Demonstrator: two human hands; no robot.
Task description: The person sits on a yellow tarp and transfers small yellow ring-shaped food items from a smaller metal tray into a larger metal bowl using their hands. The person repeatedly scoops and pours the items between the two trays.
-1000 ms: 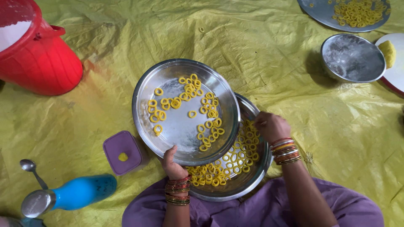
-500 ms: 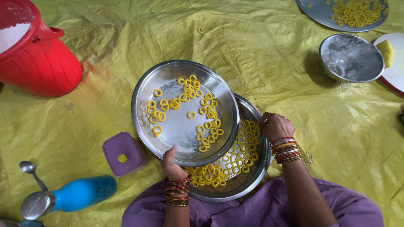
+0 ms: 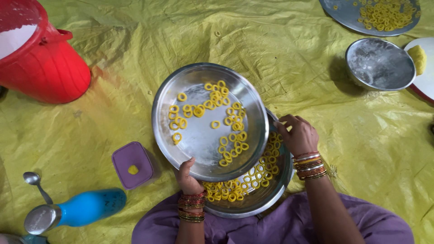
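I am looking down past the purple lap at two steel plates, one overlapping the other. The left hand (image 3: 187, 178) is pinching the near rim of the upper plate (image 3: 199, 140), thumb on top and the other fingers underneath, out of sight. This plate is sitting partly over the lower plate (image 3: 266, 196), and its yellow dough rings (image 3: 212, 113) are lying scattered in loose clusters across the far and right parts. The right hand (image 3: 298, 134) is curling its fingers at the upper plate's right rim, above the lower plate; I cannot tell whether they are gripping the rim or a ring there. More rings (image 3: 228, 192) are packed in the lower plate, showing along its near and right sides. My judgement on handling: the upper plate wants keeping level, since any tilt would send the rings sliding together, and soft dough probably deforms or sticks when it is bunched. A one-sided pinch is a weak hold, so the right hand should be steadying the opposite rim. To the left, on the yellow sheet (image 3: 135, 68), a purple box (image 3: 133, 163) is sitting just beside the plates, with a blue bottle (image 3: 77, 210) and a spoon (image 3: 36, 183) nearer the corner. Further off are a red bucket (image 3: 43, 68), a steel bowl (image 3: 379, 63) and another plate of rings (image 3: 357, 20).
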